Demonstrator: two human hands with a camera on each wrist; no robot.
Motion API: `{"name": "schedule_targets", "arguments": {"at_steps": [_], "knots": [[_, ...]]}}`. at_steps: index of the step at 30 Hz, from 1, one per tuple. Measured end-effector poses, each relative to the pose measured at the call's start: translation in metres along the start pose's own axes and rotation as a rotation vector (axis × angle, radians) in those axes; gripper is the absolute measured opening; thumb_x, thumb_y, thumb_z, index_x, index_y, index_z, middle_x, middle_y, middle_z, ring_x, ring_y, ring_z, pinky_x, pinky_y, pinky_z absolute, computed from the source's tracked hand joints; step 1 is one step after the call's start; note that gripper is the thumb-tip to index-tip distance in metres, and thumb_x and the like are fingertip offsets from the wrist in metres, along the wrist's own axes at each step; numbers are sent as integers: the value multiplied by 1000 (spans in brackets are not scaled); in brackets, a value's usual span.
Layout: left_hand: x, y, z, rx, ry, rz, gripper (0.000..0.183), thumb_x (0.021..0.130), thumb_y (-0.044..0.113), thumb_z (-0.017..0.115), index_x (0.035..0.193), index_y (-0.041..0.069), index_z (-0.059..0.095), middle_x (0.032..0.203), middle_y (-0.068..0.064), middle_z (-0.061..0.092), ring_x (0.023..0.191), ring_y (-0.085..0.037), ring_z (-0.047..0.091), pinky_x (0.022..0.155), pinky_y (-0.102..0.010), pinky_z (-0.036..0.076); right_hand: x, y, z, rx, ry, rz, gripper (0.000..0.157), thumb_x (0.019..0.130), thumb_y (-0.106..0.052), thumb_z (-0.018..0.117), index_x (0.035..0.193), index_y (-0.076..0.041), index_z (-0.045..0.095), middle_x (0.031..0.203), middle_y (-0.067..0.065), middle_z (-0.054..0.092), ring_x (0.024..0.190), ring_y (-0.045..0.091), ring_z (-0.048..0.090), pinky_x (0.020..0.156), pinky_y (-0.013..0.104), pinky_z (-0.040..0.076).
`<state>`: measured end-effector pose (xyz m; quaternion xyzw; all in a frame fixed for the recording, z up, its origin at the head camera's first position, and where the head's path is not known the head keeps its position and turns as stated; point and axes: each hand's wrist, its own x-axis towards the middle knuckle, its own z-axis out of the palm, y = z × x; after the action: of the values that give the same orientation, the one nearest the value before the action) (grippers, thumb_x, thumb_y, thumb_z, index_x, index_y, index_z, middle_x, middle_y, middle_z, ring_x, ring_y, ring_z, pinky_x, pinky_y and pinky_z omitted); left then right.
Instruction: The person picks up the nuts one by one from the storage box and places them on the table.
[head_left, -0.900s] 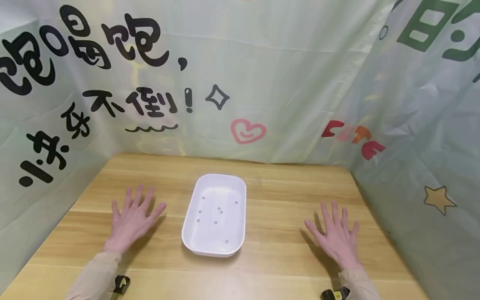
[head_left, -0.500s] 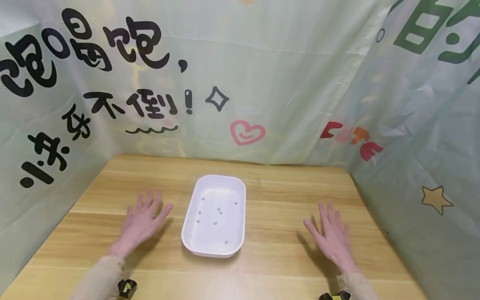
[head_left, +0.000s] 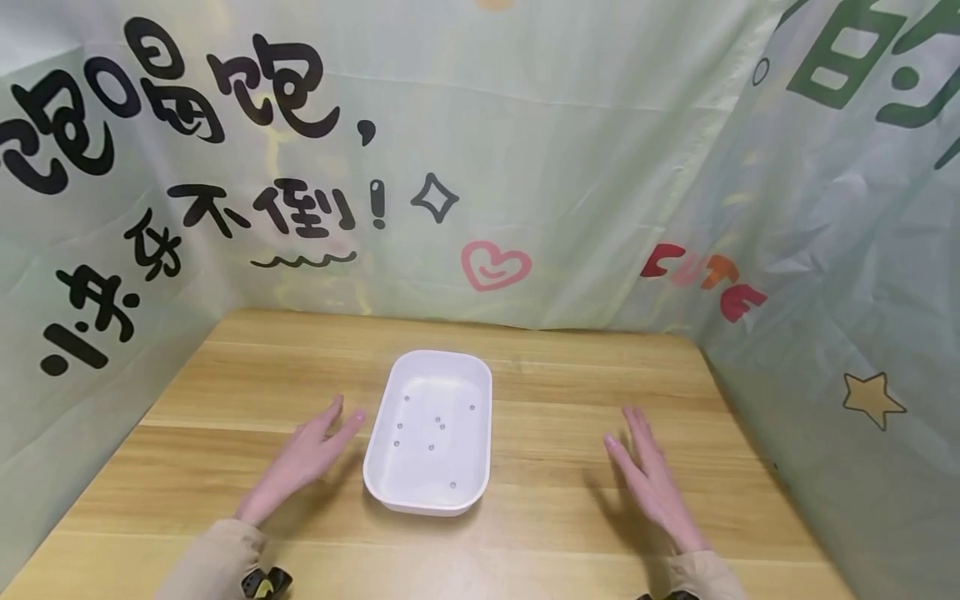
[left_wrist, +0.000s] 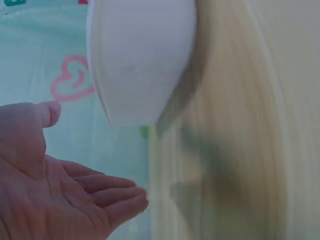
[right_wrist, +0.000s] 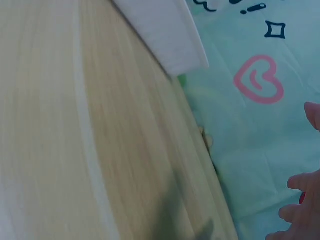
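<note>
A white plastic tray [head_left: 420, 475] with rounded corners and several small holes or dots in its floor stands mid-table. My left hand [head_left: 303, 454] hovers just left of it, fingers extended and thumb toward the tray's side. In the left wrist view the palm of that hand [left_wrist: 55, 195] faces the tray's outer wall [left_wrist: 140, 65] with a gap between. Farther off on the right, my right hand [head_left: 652, 483] is held over the table, fingers straight and palm turned inward. Only fingertips of the right hand [right_wrist: 300, 205] show at the edge of the right wrist view. Both hands hold nothing.
The wooden table [head_left: 555, 500] is bounded at the back and sides by a pale printed curtain [head_left: 585, 183] with lettering, a heart and a star. Dark devices are strapped at both wrists, the left wrist device [head_left: 266, 583] showing more fully.
My left hand has moved right toward the tray and turned from palm down to sideways. My right hand has shifted slightly left and turned inward too. The tray has stayed put.
</note>
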<state>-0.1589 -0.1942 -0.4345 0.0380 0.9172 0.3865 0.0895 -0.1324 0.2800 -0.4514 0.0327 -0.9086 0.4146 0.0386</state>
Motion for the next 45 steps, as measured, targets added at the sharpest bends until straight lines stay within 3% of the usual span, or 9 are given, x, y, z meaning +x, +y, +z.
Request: {"name": "schedule_targets", "arguments": {"at_steps": [6, 17, 20, 23, 28, 34, 39, 45], "knots": [[-2, 16, 6, -73, -4, 40, 82, 102, 44, 50, 150, -17, 25, 147, -36, 44, 136, -46, 50, 110, -51, 44, 0, -18, 14, 100, -28, -19, 67, 106, -32, 43, 161, -8, 15, 168, 23, 4, 152, 52, 9, 117, 73, 9], [7, 31, 27, -127, 37, 102, 61, 97, 16, 62, 142, -19, 40, 135, -36, 55, 122, -45, 61, 95, -43, 56, 5, -44, 48, 217, -22, -129, 57, 105, -25, 47, 157, -8, 32, 166, 21, 20, 153, 44, 18, 119, 68, 15], [7, 32, 33, -127, 70, 131, 49, 94, 8, 61, 138, -12, 50, 127, -33, 63, 107, -39, 71, 82, -36, 61, 6, -49, 55, 229, -27, -155, 56, 104, -24, 49, 156, -7, 35, 166, 20, 23, 153, 43, 20, 121, 66, 14], [6, 34, 37, -70, 118, 133, 43, 93, 4, 57, 135, -7, 55, 116, -28, 71, 83, -25, 72, 65, -29, 59, 7, -53, 61, 237, -37, -172, 55, 104, -23, 49, 155, -7, 36, 166, 19, 24, 153, 41, 21, 121, 64, 15], [3, 36, 40, -58, 100, 88, 54, 96, 2, 48, 147, -12, 38, 115, -32, 68, 55, -17, 58, 47, -27, 47, 9, -60, 68, 251, -54, -200, 53, 103, -23, 51, 153, -7, 40, 165, 19, 26, 153, 41, 23, 121, 63, 16], [1, 30, 39, -49, 93, 54, 58, 98, 5, 44, 151, -14, 28, 130, -39, 59, 50, -15, 52, 45, -27, 46, 11, -71, 74, 277, -87, -229, 52, 103, -21, 52, 151, -4, 42, 164, 21, 28, 152, 42, 25, 120, 62, 19], [1, 26, 37, 10, 128, 85, 52, 97, 4, 46, 147, -11, 40, 113, -31, 69, 52, -12, 53, 46, -25, 45, 18, -85, 81, 320, -108, -257, 46, 100, -18, 58, 141, 2, 52, 157, 22, 41, 147, 41, 36, 119, 53, 28], [0, 30, 31, 12, 142, 58, 36, 88, -1, 54, 122, -5, 66, 88, -14, 74, 63, -12, 62, 54, -24, 51, 26, -105, 92, 299, -138, -342, 41, 94, -14, 68, 131, 0, 62, 143, 19, 57, 136, 37, 52, 115, 46, 39]]}}
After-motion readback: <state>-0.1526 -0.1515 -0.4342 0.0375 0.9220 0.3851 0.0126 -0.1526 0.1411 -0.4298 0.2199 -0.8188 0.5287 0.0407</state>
